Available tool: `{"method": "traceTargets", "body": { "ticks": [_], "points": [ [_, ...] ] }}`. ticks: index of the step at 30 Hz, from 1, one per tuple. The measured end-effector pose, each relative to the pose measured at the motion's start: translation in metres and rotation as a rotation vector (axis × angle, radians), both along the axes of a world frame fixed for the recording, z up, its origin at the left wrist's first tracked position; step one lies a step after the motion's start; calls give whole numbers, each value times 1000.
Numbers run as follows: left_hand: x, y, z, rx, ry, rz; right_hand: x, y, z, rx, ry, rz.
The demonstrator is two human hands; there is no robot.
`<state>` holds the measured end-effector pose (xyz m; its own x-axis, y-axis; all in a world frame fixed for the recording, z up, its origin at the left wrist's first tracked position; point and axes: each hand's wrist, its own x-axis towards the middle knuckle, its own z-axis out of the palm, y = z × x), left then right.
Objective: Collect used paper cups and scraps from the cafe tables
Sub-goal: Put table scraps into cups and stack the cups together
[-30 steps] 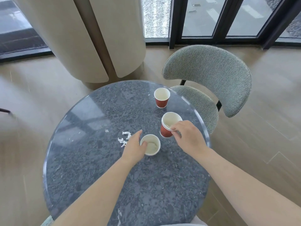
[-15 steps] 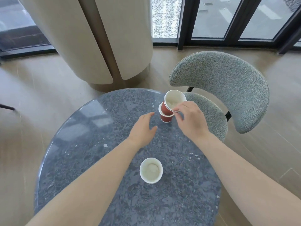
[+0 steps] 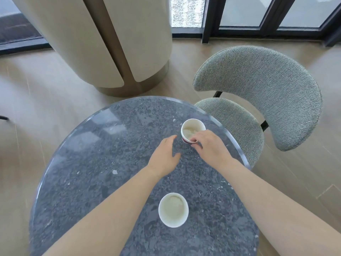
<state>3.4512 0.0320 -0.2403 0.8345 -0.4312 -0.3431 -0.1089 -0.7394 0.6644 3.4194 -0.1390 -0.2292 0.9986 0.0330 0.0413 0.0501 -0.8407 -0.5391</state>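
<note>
A red paper cup with a white inside stands near the far right edge of the round grey stone table. It is nested in another red cup, which barely shows. My right hand pinches the near rim of this cup. My left hand hovers just left of it with fingers apart, holding nothing. A white paper cup stands alone nearer to me, between my forearms. A small white paper scrap lies on the table to the left.
A grey upholstered chair is tucked at the table's right side. A wide beige column rises behind the table. Dark-framed windows line the back wall, with wood floor around.
My right hand carried a red cup to the far cup and set it inside. My left hand let go of the white cup and moved forward. The pile of scraps is out of sight.
</note>
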Motion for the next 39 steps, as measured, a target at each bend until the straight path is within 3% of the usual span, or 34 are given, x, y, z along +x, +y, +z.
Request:
{"method": "traceTargets", "body": {
  "ticks": [12, 21, 27, 39],
  "points": [
    [-65, 49, 13, 15, 66, -141, -81, 37, 3, -21, 55, 63],
    [-123, 90, 24, 32, 86, -10, -149, 63, 11, -67, 146, -57],
    [-139, 91, 25, -65, 282, 252, -171, 76, 11, -80, 193, -115],
    [-129, 116, 30, 11, 83, 144, -181, 93, 20, -95, 110, -135]
  ]
}}
